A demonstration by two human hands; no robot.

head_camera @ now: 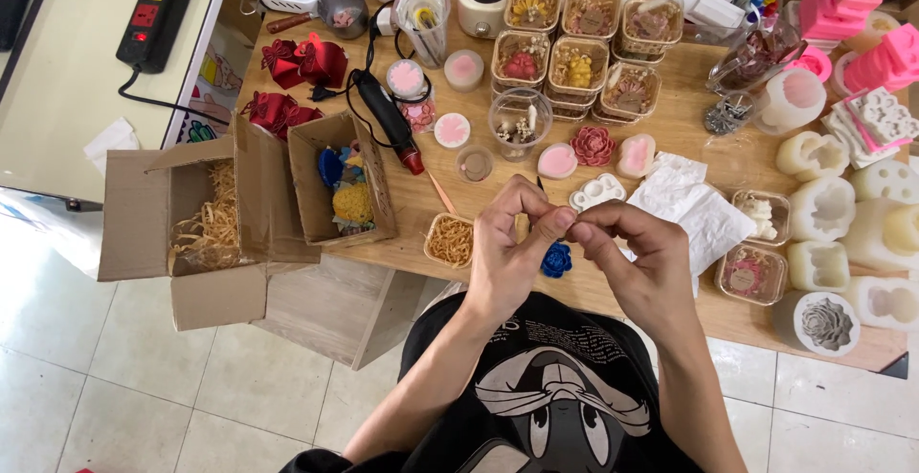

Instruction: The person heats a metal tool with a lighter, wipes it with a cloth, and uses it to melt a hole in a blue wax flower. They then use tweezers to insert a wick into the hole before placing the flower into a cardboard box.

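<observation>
Blue flower [556,260] near table edge [613,312], both hands' [574,243] fingertips meeting above

One camera sits on my head, looking steeply down past my chest at the wooden bench [431,207], near enough to fill the view; the far edge, perhaps against a wall, is cut off.

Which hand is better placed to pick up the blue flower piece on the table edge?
Probably the left hand: the blue flower lies just beside its heel, while the right hand sits farther off. Both pinch something tiny together.
</observation>
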